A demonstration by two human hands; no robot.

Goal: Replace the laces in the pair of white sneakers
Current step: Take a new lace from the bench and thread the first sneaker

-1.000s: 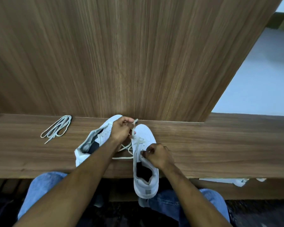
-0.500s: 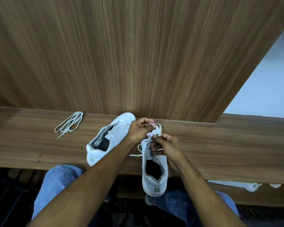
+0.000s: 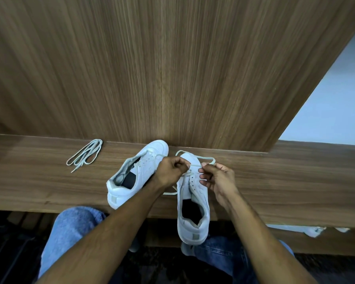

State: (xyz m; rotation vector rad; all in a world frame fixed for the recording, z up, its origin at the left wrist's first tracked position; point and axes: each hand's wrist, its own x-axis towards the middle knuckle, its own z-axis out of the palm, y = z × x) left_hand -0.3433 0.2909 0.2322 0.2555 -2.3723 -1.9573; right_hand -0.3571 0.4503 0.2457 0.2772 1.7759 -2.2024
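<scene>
Two white sneakers lie on a wooden ledge (image 3: 295,181). The left sneaker (image 3: 135,175) is turned at an angle, toe toward the wall. The right sneaker (image 3: 194,201) points straight away, its heel hanging over the ledge's front edge. A pale lace (image 3: 205,158) loops over the right sneaker's toe. My left hand (image 3: 170,173) pinches this lace just above the eyelets. My right hand (image 3: 217,179) pinches the same lace a little to the right. A short taut stretch of lace runs between the two hands. Another bundled lace (image 3: 86,154) lies at the left.
A tall wooden panel (image 3: 152,68) rises directly behind the ledge. My knees in blue jeans (image 3: 74,228) sit below the ledge's front edge. Something white (image 3: 314,230) lies under the ledge at the right. A pale floor (image 3: 326,111) shows at the right.
My right hand has moved right, away from the left hand, drawing the lace out into a loop over the toe. The view has shifted slightly.
</scene>
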